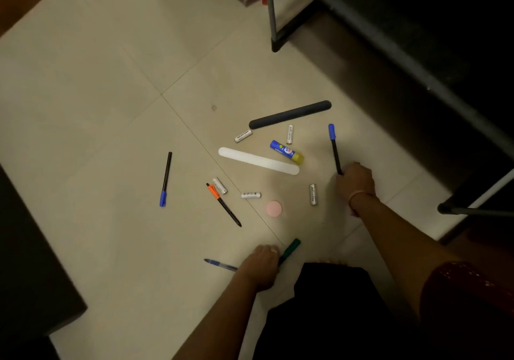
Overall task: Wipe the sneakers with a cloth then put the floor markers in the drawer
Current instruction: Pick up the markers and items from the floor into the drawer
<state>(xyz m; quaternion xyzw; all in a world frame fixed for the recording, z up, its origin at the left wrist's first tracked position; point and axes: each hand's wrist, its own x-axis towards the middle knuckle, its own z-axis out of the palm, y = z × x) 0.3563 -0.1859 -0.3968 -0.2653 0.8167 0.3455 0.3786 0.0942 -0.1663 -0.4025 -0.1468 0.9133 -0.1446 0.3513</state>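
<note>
Fingers: I see my left hand (pixel 262 262) curled round the green-capped marker (pixel 289 249) low on the floor; my right hand (pixel 354 180) grips the black barrel of a blue-capped marker (pixel 334 151), cap pointing away from me.
Far left: another blue-capped marker (pixel 165 179) lies alone on the tiled floor (pixel 97 109).
Left of centre: an orange-capped marker (pixel 224 205) lies just beside a battery (pixel 220 185); a blue pen (pixel 219 264) sits near my left hand.
Centre: white strip (pixel 258 161), dark grey strip (pixel 289 114), glue stick (pixel 286 152), pink disc (pixel 274 208), more batteries scattered between.
Right: a dark table frame (pixel 403 39).
</note>
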